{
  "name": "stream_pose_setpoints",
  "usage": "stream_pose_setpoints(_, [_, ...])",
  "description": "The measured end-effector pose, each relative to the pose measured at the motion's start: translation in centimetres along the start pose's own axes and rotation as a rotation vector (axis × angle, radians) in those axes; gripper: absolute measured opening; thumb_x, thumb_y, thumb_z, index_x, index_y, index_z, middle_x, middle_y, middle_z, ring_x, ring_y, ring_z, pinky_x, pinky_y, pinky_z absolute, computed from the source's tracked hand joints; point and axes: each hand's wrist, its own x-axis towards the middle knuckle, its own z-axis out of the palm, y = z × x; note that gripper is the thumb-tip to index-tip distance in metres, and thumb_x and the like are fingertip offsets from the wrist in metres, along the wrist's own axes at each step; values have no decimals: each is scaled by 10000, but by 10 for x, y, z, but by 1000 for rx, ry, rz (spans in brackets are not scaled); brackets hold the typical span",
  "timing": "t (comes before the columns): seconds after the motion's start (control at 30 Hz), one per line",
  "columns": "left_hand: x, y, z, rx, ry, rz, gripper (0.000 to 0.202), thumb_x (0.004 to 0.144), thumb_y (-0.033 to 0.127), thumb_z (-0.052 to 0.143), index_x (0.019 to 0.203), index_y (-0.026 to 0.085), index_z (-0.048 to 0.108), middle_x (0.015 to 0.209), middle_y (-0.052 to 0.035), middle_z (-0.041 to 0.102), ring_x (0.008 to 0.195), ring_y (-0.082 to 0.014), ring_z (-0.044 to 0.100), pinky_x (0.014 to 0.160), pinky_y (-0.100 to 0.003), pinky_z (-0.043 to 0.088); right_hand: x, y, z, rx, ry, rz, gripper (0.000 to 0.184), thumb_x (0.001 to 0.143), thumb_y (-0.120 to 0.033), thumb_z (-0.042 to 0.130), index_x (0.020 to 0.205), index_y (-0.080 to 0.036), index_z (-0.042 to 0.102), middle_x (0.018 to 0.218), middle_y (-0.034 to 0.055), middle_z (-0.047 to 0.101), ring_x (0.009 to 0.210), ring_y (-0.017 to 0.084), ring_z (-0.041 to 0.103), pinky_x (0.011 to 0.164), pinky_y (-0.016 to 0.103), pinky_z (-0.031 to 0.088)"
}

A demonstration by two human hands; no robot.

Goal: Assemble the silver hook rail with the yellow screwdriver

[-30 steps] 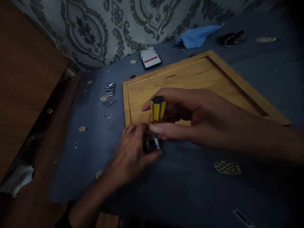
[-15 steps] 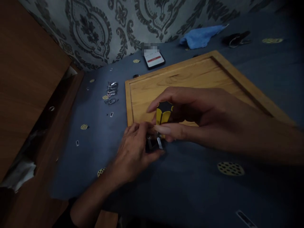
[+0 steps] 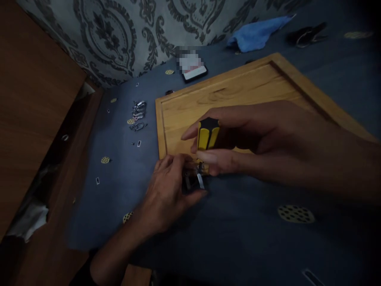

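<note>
Blue cloth [image 3: 232, 234], wooden board [image 3: 220, 93], right hand [image 3: 270, 137], grip closed around yellow-black handle [image 3: 204, 138], left hand [image 3: 166, 184] beside metal piece [image 3: 200, 182], grip unclear

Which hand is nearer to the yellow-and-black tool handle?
Right. The right hand holds the yellow-and-black tool handle; the left hand is lower, to the handle's left.

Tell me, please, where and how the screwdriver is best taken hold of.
Probably by the grooved sides of its handle, coming from the right: it stands roughly upright with its black end up, and the left hand crowds its lower left.
</note>
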Motion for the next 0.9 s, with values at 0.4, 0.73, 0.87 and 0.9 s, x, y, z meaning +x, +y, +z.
stream_pose_setpoints(0.4, [3, 3, -1, -35, -5, -18, 523, 811, 193, 853, 1183, 268, 494, 1160, -23, 727, 1150, -292, 672, 1022, -493, 534, -7, 3, 1, 82, 71, 11, 274, 982, -407, 728, 775, -258, 625, 752, -27, 692, 634, 141, 647, 527, 295, 493])
stream_pose_setpoints(0.73, [1, 4, -1, -20, -7, -59, 449, 826, 233, 856, 1137, 269, 535, 1163, -36, 714, 1138, -302, 652, 972, -493, 544, -7, 2, -5, -18, 93, 3, 194, 990, -418, 703, 858, -278, 676, 718, -28, 671, 606, 153, 618, 526, 332, 475])
stream_pose_setpoints(0.87, [2, 4, -2, -18, -11, -69, 422, 840, 260, 847, 1127, 273, 538, 1154, -37, 712, 1124, -300, 656, 953, -485, 548, -10, 6, -4, -46, 99, 28, 238, 994, -457, 697, 851, -273, 653, 744, -18, 683, 648, 167, 654, 530, 335, 482])
stream_pose_setpoints(0.9, [2, 4, -2, -20, -13, -69, 428, 838, 262, 851, 1128, 274, 536, 1150, -36, 713, 1119, -300, 658, 948, -484, 548, -10, 6, -3, -38, 100, 29, 270, 992, -466, 700, 821, -272, 623, 747, -18, 683, 652, 165, 657, 532, 333, 486])
